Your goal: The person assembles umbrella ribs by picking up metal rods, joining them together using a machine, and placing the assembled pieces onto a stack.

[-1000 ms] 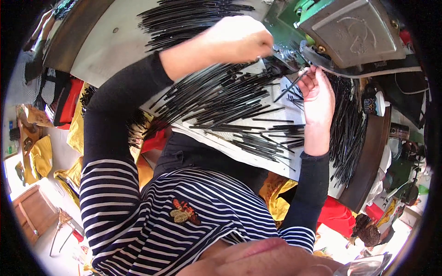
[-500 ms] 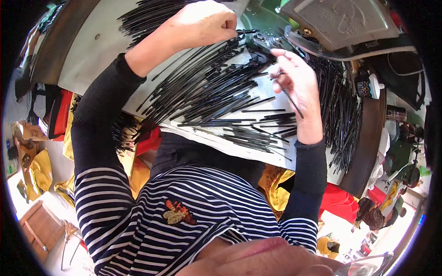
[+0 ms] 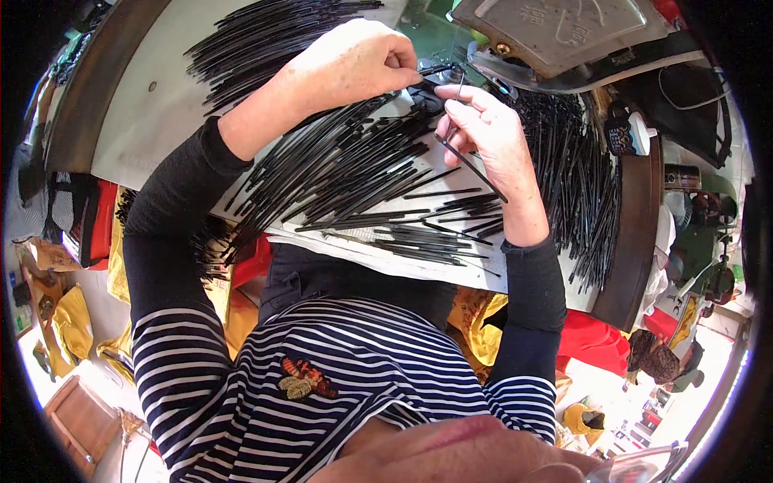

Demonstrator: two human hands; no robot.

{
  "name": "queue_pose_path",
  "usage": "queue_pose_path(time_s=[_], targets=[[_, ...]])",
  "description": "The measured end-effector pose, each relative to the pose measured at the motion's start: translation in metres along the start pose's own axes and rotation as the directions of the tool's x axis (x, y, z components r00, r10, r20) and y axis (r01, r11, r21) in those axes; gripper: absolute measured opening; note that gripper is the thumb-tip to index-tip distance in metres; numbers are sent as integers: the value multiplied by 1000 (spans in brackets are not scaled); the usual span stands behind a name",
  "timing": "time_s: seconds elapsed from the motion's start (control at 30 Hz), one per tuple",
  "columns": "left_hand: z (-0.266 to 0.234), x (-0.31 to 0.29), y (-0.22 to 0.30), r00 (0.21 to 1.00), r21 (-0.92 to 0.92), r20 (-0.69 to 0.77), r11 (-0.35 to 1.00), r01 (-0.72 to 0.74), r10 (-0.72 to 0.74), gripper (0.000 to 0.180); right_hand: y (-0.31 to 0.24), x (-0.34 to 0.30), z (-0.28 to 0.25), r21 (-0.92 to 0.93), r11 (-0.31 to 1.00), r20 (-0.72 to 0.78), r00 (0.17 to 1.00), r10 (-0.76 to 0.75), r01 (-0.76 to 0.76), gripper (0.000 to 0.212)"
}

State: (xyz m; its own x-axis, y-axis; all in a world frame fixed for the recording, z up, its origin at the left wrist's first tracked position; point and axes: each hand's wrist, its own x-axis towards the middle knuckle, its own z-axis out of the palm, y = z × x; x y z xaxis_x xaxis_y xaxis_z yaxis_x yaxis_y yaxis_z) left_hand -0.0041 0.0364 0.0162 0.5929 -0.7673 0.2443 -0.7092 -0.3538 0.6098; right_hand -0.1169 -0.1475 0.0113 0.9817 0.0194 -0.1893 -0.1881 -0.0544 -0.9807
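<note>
Head view, table edge: the white table (image 3: 161, 105) ends in a near edge just above the striped torso; a brown rim bends along its left side.
Head view, open room: a bare patch of white top lies left of the left forearm; elsewhere loose black strips (image 3: 354, 173) cover the surface, with a second dense pile (image 3: 580, 185) at the right.
Head view, machine: a grey metal machine (image 3: 564, 32) stands at the far edge, just beyond both hands.
Left arm: the black sleeve rises from lower left, with the forearm slanting up and right across the strips.
Left hand (image 3: 354, 60): curled narrow, fingertips pinched on one end of a black strip near the machine.
Right arm: the sleeve rises nearly straight from the table edge.
Right hand (image 3: 487, 133): partly closed, with a held black strip (image 3: 471, 165) running slantwise across the palm, thumb and forefinger pinched at its upper end.
</note>
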Motion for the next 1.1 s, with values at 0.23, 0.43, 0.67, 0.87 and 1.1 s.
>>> queue_pose_path(time_s=[0.23,0.43,0.67,0.87,1.1], targets=[[4,-1,1,996,3,-72,999,-53,53,24,0,1,-3,8,1000,6,1000,-8,8,32],[6,-1,0,993,89,-94,994,-67,76,24,0,2,-3,-4,1000,-1,1000,2,-2,32],[7,-2,1,989,63,-118,995,-81,88,24,-4,1,-3,-53,999,-7,1000,5,-5,31],[8,0,-1,991,59,-103,995,-83,88,24,-2,2,-6,-65,998,-7,1000,2,-3,31],[-1,5,-1,957,-336,243,911,238,-160,28,-1,4,-10,-14,1000,33,999,17,-17,32]])
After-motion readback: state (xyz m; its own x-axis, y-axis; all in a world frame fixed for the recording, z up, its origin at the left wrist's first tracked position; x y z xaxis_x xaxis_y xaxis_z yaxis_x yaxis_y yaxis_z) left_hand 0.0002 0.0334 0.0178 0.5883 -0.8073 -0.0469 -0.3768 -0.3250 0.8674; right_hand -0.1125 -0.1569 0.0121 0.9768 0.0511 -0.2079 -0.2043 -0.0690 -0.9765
